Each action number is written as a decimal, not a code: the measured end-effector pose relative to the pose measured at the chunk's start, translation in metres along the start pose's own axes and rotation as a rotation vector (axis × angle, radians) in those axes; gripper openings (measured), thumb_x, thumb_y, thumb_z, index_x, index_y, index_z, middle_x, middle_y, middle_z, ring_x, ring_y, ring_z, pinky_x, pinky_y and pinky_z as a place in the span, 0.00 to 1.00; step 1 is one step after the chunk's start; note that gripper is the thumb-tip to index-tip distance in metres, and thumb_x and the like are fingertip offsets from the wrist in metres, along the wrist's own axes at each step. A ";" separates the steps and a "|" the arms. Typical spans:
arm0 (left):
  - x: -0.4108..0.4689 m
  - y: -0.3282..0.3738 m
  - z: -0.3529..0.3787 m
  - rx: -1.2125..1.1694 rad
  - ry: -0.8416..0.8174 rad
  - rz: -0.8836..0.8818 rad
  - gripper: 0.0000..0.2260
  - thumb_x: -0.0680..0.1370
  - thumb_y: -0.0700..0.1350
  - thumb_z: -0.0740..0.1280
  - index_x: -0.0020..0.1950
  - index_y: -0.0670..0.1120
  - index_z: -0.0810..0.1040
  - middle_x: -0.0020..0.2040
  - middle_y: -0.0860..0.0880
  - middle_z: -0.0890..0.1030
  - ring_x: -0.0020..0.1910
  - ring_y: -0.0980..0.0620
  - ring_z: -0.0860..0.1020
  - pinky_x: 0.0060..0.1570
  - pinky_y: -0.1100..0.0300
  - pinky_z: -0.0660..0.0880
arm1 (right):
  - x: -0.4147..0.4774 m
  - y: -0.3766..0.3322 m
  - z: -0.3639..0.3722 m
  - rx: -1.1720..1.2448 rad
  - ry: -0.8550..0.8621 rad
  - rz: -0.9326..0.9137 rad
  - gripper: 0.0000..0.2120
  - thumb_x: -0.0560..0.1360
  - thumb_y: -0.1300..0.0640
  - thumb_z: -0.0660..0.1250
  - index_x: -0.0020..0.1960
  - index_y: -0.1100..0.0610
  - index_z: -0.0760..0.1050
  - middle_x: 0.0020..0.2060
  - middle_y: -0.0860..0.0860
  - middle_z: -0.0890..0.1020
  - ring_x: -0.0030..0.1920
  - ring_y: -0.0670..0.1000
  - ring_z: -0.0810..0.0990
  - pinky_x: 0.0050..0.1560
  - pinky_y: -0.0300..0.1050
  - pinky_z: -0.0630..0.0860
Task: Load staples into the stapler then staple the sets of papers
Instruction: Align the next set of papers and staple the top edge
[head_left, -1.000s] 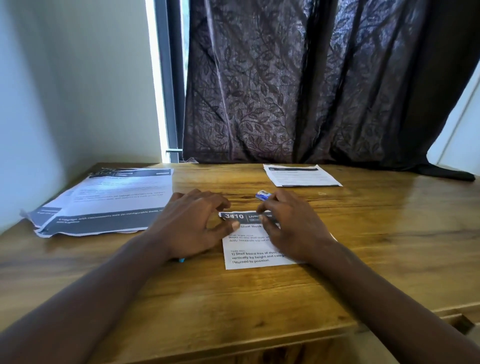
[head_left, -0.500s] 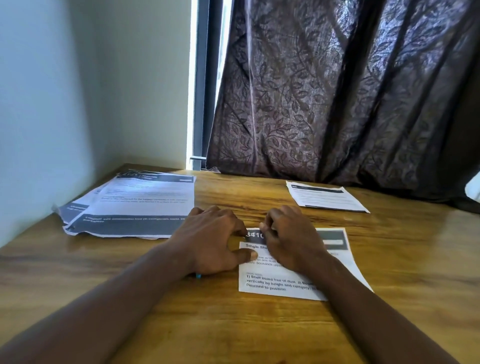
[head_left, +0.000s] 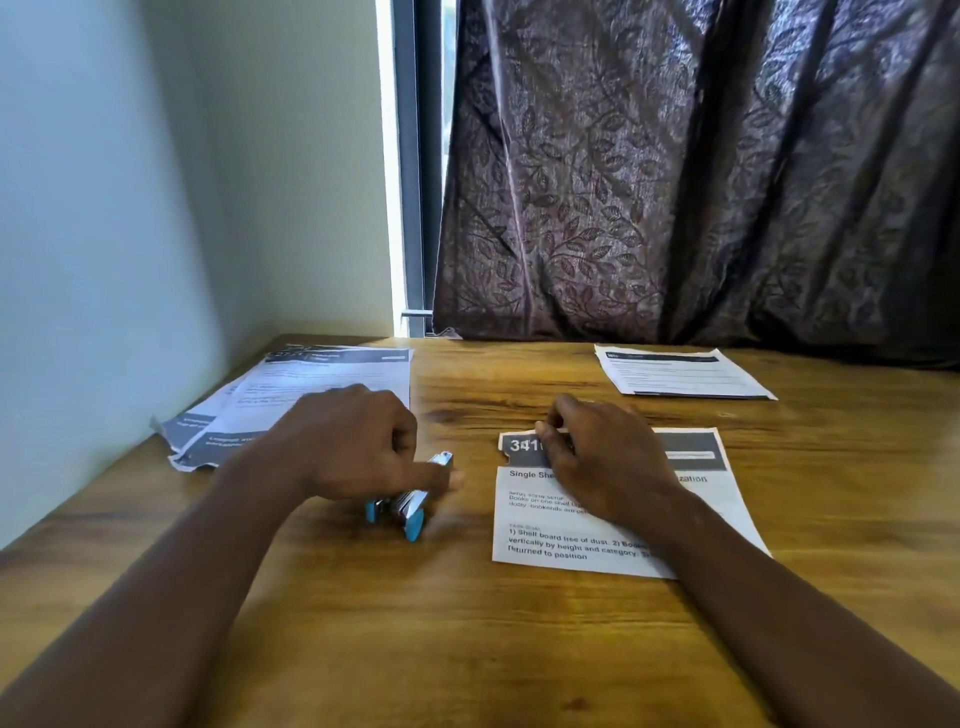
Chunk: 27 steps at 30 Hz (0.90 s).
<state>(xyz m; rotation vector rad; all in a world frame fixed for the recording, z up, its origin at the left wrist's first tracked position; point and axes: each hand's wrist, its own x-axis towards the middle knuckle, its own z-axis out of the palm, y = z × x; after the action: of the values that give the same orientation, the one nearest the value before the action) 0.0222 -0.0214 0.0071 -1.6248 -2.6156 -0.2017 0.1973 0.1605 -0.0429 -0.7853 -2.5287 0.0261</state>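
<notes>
The left hand (head_left: 353, 441) covers most of the blue stapler (head_left: 408, 506), so its state, open or closed, is not clear. The right hand (head_left: 602, 457) hides the middle of the front paper set (head_left: 691, 499). The print on the far papers (head_left: 675, 371) is too small to read.

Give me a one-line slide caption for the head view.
Left hand holds blue stapler; right hand pins paper set.

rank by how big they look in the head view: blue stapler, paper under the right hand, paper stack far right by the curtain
1. Paper under the right hand, though it lies nearer the camera.
2. Paper stack by the curtain.
3. Blue stapler, partly hidden by the left hand.
</notes>
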 end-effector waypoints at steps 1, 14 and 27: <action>0.000 0.002 0.002 -0.015 -0.044 -0.001 0.26 0.67 0.75 0.68 0.37 0.51 0.80 0.35 0.56 0.82 0.38 0.56 0.79 0.36 0.59 0.69 | 0.000 -0.001 -0.001 -0.001 -0.001 -0.006 0.10 0.82 0.45 0.56 0.47 0.49 0.71 0.44 0.47 0.82 0.48 0.54 0.78 0.57 0.53 0.71; 0.022 0.011 0.028 -1.008 0.395 0.036 0.12 0.77 0.52 0.71 0.50 0.43 0.83 0.37 0.52 0.87 0.38 0.53 0.86 0.35 0.61 0.80 | -0.005 0.001 0.001 0.320 0.021 -0.159 0.06 0.76 0.48 0.68 0.50 0.49 0.77 0.46 0.41 0.79 0.51 0.45 0.74 0.60 0.51 0.68; 0.035 0.015 0.045 -1.118 0.227 0.054 0.11 0.80 0.47 0.69 0.61 0.47 0.79 0.47 0.50 0.88 0.45 0.52 0.86 0.39 0.62 0.81 | -0.005 -0.008 0.005 0.237 0.002 -0.219 0.09 0.78 0.48 0.68 0.56 0.50 0.78 0.51 0.45 0.79 0.55 0.47 0.73 0.61 0.50 0.69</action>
<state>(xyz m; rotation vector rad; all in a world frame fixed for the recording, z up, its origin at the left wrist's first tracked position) 0.0213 0.0230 -0.0323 -1.6594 -2.3258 -1.9648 0.1942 0.1520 -0.0487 -0.4130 -2.5352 0.2469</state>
